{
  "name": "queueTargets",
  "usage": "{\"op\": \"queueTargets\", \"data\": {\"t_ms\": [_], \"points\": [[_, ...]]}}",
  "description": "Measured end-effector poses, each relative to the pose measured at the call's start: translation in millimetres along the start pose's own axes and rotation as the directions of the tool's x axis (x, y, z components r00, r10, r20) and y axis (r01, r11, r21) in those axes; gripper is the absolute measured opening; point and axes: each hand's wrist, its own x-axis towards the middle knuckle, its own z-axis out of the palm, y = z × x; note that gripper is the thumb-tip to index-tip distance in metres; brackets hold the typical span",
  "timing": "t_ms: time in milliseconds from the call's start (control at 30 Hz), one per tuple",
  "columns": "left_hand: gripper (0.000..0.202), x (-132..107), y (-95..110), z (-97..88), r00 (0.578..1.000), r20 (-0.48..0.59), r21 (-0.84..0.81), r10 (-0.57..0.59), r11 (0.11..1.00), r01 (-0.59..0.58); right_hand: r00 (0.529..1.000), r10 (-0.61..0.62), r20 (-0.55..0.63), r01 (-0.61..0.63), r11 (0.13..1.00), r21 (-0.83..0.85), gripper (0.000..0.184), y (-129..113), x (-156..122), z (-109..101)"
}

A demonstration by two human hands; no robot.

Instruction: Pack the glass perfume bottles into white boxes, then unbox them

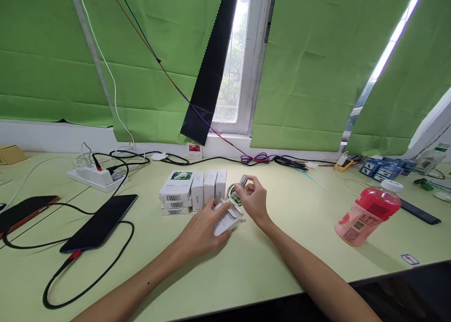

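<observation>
My left hand (pixel 206 226) is closed around a small open white carton (pixel 227 220) lying on the pale green table (pixel 246 265). Just above it, my right hand (pixel 254 201) pinches a small round glass perfume bottle (pixel 235 194) with a silver cap (pixel 243 180), held at the carton's open end. Behind my hands stand three upright white boxes (pixel 210 186), and to their left a stack of three flat white boxes (pixel 176 193), the top one bearing a flower picture.
Two dark phones (pixel 100 221) (pixel 24 208) on charging cables lie at left, near a white power strip (pixel 93 176). A pink bottle (pixel 366 214) lies tilted at right. Blue packets (pixel 382 168) and cables run along the windowsill. The table's front edge is close.
</observation>
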Motion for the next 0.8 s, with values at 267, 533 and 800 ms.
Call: {"op": "queueTargets", "data": {"t_ms": [267, 533, 800], "points": [[0.056, -1.2, -2.1, 0.6, 1.000, 0.000, -0.001, -0.003, 1.000, 0.003, 1.000, -0.002, 0.010, 0.002, 1.000, -0.008, 0.036, 0.2, 0.8, -0.1], [0.055, -0.3, -0.5, -0.4, 1.000, 0.008, -0.009, -0.002, 1.000, 0.002, 1.000, -0.010, 0.023, 0.010, 1.000, 0.000, 0.036, -0.2, 0.7, -0.6], [0.054, -0.9, -1.6, -0.1, 1.000, -0.013, -0.030, 0.008, 1.000, -0.009, 0.999, -0.026, 0.037, 0.027, 1.000, -0.010, 0.035, 2.2, -0.2, 0.5]]}}
